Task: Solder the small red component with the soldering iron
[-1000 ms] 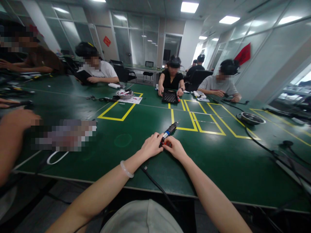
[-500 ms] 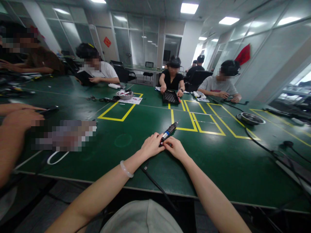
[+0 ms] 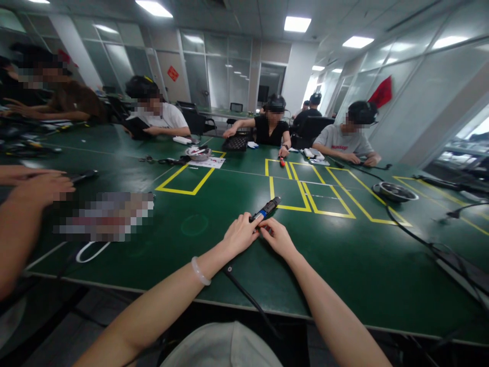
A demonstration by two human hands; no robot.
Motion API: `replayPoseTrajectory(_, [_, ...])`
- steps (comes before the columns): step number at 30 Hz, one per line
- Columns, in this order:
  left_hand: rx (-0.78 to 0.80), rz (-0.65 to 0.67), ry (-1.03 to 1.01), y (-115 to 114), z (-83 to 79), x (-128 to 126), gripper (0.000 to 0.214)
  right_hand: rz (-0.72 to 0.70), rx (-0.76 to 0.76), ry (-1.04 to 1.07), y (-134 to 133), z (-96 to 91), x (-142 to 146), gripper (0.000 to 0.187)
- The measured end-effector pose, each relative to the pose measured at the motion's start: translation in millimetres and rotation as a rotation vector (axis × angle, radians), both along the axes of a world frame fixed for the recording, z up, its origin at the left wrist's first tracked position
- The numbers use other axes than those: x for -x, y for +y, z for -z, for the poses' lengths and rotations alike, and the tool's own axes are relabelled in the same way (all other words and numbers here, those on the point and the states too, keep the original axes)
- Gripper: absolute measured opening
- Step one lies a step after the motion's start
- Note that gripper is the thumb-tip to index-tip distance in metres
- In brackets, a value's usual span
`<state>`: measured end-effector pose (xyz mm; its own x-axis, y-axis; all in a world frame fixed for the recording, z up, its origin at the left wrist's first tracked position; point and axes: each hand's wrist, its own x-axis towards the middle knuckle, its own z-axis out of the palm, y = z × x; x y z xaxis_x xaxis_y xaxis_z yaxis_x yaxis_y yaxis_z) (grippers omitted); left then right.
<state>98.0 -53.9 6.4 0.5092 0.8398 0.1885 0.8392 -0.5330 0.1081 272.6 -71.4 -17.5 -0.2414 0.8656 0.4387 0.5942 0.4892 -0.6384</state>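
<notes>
My left hand (image 3: 241, 234), with a pale bangle at the wrist, is wrapped round a black, blue and silver electric screwdriver (image 3: 269, 207). Its nose points forward and a little right, away from me. My right hand (image 3: 280, 237) is beside it, fingers curled in against the left fingertips at the near end of the tool. What the right fingers pinch, if anything, is hidden. A black cable (image 3: 250, 295) runs off the table edge below my wrists.
Yellow tape rectangles (image 3: 292, 208) mark the green table (image 3: 214, 255). A metal bowl (image 3: 397, 191) and cables stand at right. A blurred flat item (image 3: 109, 216) and a neighbour's hands (image 3: 42, 188) are at left. Across, a co-worker (image 3: 272, 127) has a black tray (image 3: 236, 142).
My hands stay nearly in place; the thin bit seen at the screwdriver's nose no longer shows clearly. The co-worker opposite has moved the black tray to the left and now touches a red item.
</notes>
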Motion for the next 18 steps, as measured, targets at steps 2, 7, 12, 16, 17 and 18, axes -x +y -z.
replayPoseTrajectory(2, [-0.017,-0.003,0.016,4,0.1,5,0.056,0.013,0.003,-0.009,1,0.9,-1,0.014])
replayPoseTrajectory(7, [-0.037,-0.089,0.052,23,-0.8,27,0.058,0.007,0.006,-0.028,3,4.2,-4,0.014])
replayPoseTrajectory(12, [-0.009,-0.212,0.069,46,-5.0,65,0.054,0.008,0.024,-0.032,4,6.5,-5,0.014])
replayPoseTrajectory(16, [0.028,-0.359,0.088,61,-7.6,102,0.054,0.006,0.029,-0.028,4,7.7,-5,0.014])
replayPoseTrajectory(17, [0.031,-0.396,0.094,64,-7.9,111,0.054,0.006,0.032,-0.027,4,7.5,-5,0.014])
replayPoseTrajectory(18, [0.031,-0.430,0.101,67,-8.1,120,0.054,0.008,0.033,-0.027,4,7.1,-5,0.014])
